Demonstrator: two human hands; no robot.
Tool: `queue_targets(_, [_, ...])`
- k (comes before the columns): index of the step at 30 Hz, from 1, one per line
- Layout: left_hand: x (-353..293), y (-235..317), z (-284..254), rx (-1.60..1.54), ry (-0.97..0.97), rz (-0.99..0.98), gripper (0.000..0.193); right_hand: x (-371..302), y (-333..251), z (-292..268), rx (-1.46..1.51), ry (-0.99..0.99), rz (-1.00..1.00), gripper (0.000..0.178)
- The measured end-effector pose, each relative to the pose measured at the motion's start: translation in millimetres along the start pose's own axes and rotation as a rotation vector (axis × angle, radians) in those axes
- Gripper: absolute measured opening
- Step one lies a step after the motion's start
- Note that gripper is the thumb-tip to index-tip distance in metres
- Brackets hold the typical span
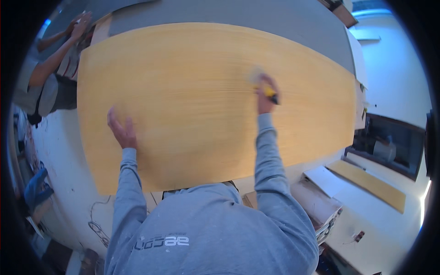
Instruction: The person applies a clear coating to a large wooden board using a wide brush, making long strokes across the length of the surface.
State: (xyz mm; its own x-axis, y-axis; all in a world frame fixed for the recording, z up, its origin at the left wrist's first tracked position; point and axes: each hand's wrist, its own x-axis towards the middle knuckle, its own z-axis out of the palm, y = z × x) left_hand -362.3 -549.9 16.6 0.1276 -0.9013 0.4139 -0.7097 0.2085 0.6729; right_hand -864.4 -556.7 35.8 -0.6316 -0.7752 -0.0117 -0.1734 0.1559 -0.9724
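A large pale yellow wooden board (192, 119) lies flat in front of me across the work surface. My right hand (265, 101) is over its right half, closed round what looks like a putty knife (270, 95) with a yellow and black handle. The tool's pale far end is blurred by motion and seems to meet the board. On the left part of the board is my left hand (122, 132), fingers apart and holding nothing; whether the whole palm touches the wood, I cannot tell.
Beyond the board stretches a grey surface (293, 34). Another person's hands (80, 26) are at the far left, past the board's corner. To the right lie a narrow yellow board (366, 184), a white panel (327, 180) and a dark framed panel (389, 144). A cable (97, 228) trails on the floor.
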Motion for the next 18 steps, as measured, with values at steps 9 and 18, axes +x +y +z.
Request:
queue_targets(9, [-6.4,0.9,6.1,0.13,-0.062,-0.021,0.065,-102.8,-1.7,133.0,0.247,-0.563,-0.215,0.014])
queue_targets(18, [-2.7,2.9,8.1,0.223,-0.11,0.028,0.066,-10.2,-3.8,-63.9,-0.115,-0.017,-0.279,0.019])
